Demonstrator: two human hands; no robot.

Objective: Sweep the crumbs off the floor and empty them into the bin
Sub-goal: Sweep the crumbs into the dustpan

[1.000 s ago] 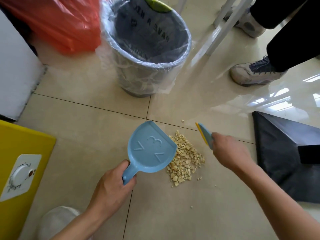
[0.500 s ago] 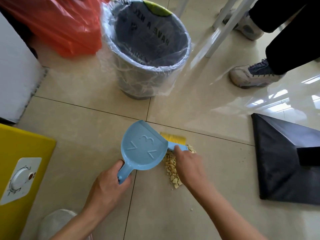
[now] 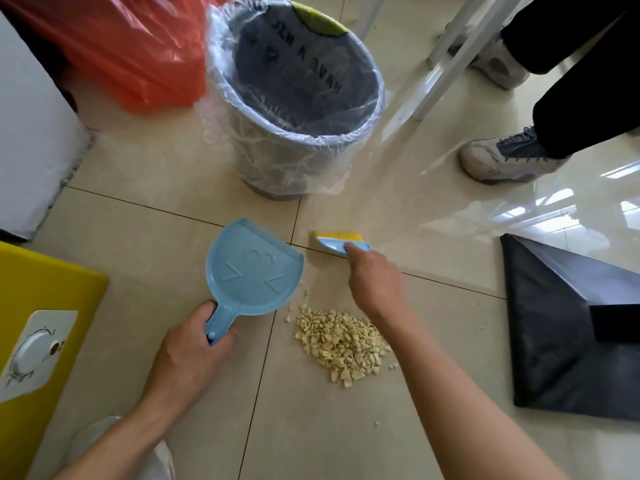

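A heap of pale yellow crumbs (image 3: 341,342) lies on the beige tiled floor, with a few strays around it. My left hand (image 3: 188,355) grips the handle of a light blue dustpan (image 3: 252,270), whose pan sits just left of and above the heap, its mouth facing right. My right hand (image 3: 375,282) holds a small blue brush with yellow bristles (image 3: 339,241), beyond the heap on the far side. The grey bin (image 3: 298,102), lined with a clear plastic bag, stands upright behind the dustpan.
An orange plastic bag (image 3: 138,50) lies left of the bin. A white cabinet (image 3: 31,133) and a yellow box (image 3: 38,327) are at the left. A black angular base (image 3: 561,327) sits at the right. Another person's shoes (image 3: 502,157) and white furniture legs (image 3: 460,53) stand at the back right.
The brush has swept the crumbs toward me and then moved back beyond the heap. The heap now lies nearer to me, below the dustpan's mouth. The dustpan shifted slightly left.
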